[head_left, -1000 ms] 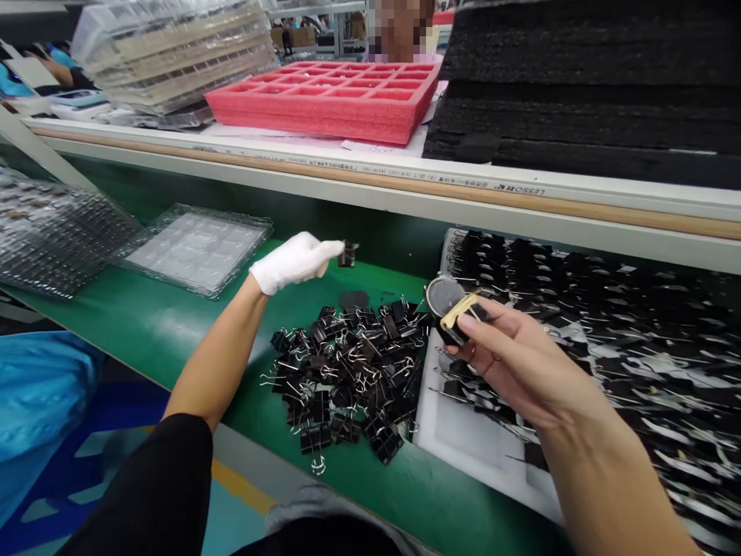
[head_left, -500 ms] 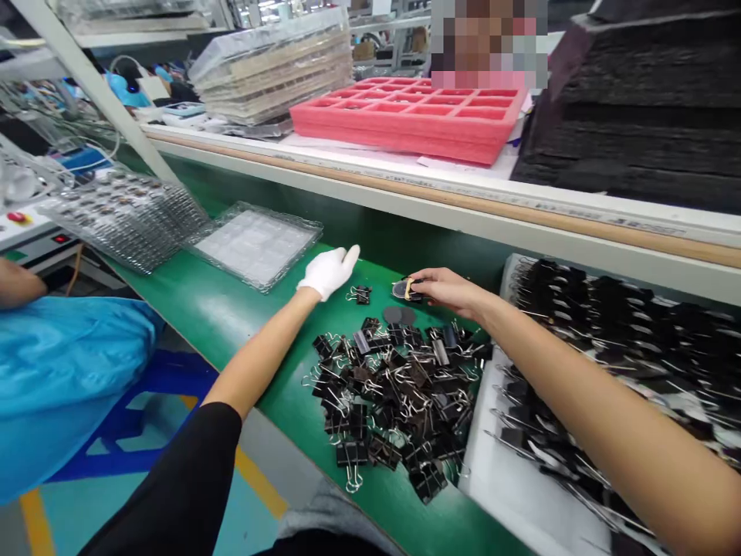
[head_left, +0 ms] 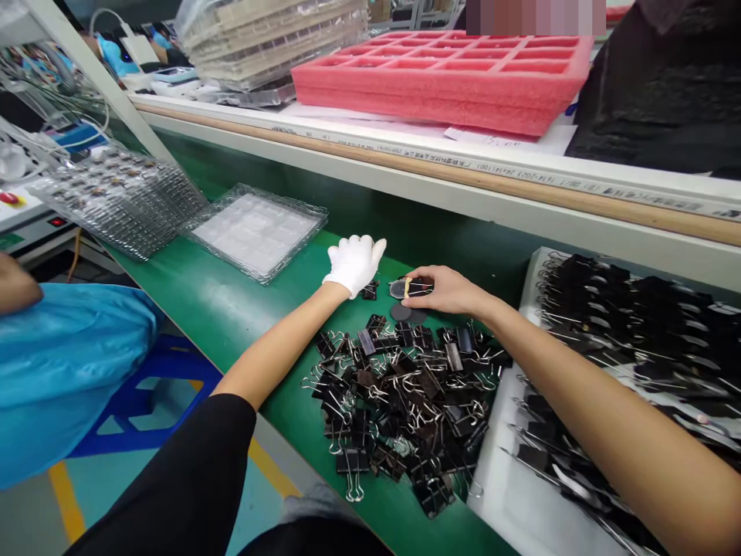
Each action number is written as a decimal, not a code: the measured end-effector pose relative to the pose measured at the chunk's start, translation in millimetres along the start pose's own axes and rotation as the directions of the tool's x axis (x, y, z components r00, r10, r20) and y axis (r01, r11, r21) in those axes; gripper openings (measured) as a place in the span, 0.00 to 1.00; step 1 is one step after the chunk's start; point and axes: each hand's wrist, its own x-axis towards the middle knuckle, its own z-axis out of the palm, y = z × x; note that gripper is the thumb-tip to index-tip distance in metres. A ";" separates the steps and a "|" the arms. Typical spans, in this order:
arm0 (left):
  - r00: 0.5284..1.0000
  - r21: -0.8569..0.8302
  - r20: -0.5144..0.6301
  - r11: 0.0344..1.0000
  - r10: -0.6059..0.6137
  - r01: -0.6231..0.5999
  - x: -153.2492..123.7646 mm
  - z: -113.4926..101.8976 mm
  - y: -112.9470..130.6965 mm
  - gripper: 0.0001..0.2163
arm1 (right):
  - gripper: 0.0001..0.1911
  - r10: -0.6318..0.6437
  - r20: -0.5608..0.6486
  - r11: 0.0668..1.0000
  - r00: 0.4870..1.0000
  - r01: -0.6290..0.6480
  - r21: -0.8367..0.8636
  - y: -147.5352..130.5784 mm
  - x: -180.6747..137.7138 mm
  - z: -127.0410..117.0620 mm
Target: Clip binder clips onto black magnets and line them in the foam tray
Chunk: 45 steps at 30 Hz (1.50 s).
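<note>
Here, pinched a black clip [head_left: 422, 286], with a round piece [head_left: 397, 289] at its mouth, between the thumb and fingers of the bare right hand [head_left: 447, 289], low by the green surface [head_left: 231, 324] and just beside dark discs [head_left: 400, 312]. Held the gloved left hand [head_left: 353, 264] with fingers spread near a lone clip [head_left: 370, 291], contact impossible to tell. Had a heap [head_left: 405, 401] of clips in front, left of the white tray [head_left: 499, 479].

The metal binder clips [head_left: 429, 382] are black with silver wire handles [head_left: 360, 483], the smooth counter [head_left: 225, 316] green, the thin fabric glove [head_left: 352, 261] white, the rectangular foam tray [head_left: 428, 100] pinkish red in a grid pattern, the loose cloth [head_left: 69, 378] bright blue.
</note>
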 end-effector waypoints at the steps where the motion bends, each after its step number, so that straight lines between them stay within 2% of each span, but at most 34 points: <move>1: 0.999 0.016 -0.030 0.999 0.039 -0.039 -0.8 0.2 1.4 0.26 | 0.23 -0.005 0.002 1.000 1.000 0.005 -0.010 -0.4 -0.3 -0.3; 4: 0.996 0.037 -0.032 0.995 0.089 -0.088 -2.2 0.1 4.2 0.25 | 0.23 -0.010 0.018 1.000 1.000 0.010 -0.029 -1.5 -1.4 1.2; 8: 0.998 0.001 0.056 1.000 -0.003 0.003 -1.5 1.6 -0.1 0.25 | 0.21 -0.046 0.042 0.999 0.998 0.047 -0.022 -3.2 -2.5 4.1; 15: 0.995 -0.007 0.036 0.996 -0.088 0.088 -3.7 9.0 -8.9 0.24 | 0.22 -0.090 0.046 0.994 0.995 0.093 -0.065 -10.0 1.6 2.5; 19: 0.996 -0.005 0.040 0.997 -0.075 0.076 -6.5 10.4 -10.7 0.25 | 0.24 -0.096 0.042 0.990 0.994 0.100 -0.095 -11.8 7.7 6.0; 29: 0.996 -0.059 0.047 0.995 -0.081 0.084 -4.5 19.3 -14.9 0.25 | 0.26 -0.163 -0.004 0.987 0.987 0.163 0.015 -5.9 14.4 15.4; 40: 0.992 -0.312 -0.085 0.948 -0.090 0.060 3.4 36.1 -21.1 0.19 | 0.27 -0.233 -0.042 0.972 0.972 0.234 0.011 0.4 15.9 22.3; 43: 0.988 -0.409 -0.102 0.911 -0.114 0.063 7.4 39.8 -25.4 0.18 | 0.28 -0.217 -0.032 0.976 0.976 0.218 0.016 -2.7 15.5 23.5; 45: 0.984 -0.532 -0.129 0.846 -0.119 0.033 7.8 38.8 -29.8 0.22 | 0.27 -0.203 -0.029 0.979 0.979 0.204 0.018 -6.7 14.8 22.3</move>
